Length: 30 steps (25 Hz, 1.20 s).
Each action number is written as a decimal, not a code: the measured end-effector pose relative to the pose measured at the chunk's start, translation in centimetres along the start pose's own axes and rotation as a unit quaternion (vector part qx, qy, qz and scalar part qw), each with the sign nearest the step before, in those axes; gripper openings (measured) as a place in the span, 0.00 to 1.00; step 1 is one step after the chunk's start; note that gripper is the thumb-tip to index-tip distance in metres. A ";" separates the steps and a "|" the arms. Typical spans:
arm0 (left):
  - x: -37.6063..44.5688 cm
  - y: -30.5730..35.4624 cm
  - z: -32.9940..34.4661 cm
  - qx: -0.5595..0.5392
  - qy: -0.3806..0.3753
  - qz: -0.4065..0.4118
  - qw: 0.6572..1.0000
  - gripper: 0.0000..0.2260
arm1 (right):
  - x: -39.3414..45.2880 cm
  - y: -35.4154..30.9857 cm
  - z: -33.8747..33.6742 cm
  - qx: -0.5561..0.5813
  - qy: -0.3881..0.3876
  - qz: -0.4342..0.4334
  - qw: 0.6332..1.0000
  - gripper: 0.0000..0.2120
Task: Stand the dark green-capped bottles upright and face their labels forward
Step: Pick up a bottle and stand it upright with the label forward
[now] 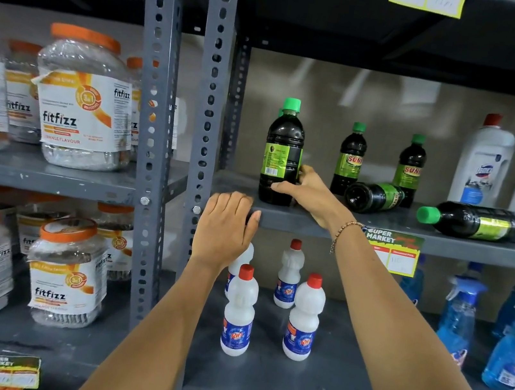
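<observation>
- Closest in: left hand [226, 223] lies flat against the front lip of the shelf [444, 239], fingers loose, holding nothing.
- Just past that, right hand [309, 191] is wrapped round the lower part of the front bottle [282, 155]. It's upright near the shelf's left end, barcode side of the label facing out.
- Further right, two bottles are tipped over: one [374, 197] bottom toward us, another [474, 221] cap pointing left.
- At the back, two upright bottles [350, 159] [410, 170] show their fronts.
</observation>
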<state>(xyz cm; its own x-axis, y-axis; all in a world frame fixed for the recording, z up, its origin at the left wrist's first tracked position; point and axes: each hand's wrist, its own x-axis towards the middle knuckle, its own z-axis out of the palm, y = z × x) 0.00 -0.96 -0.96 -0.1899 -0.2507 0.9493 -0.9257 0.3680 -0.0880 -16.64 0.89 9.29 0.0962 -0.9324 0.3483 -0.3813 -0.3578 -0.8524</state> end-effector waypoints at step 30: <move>-0.1 0.1 0.2 -0.018 0.000 -0.017 1.000 0.15 | 1.0 0.8 -0.3 0.012 0.020 0.043 0.999 0.43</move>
<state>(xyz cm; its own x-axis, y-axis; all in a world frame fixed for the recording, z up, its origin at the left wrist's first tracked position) -0.13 -1.07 -1.07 -0.1598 -0.2641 0.9512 -0.9191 0.3913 -0.0457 -17.08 -0.31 9.10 0.0269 -0.9572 0.2881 -0.3640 -0.2778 -0.8890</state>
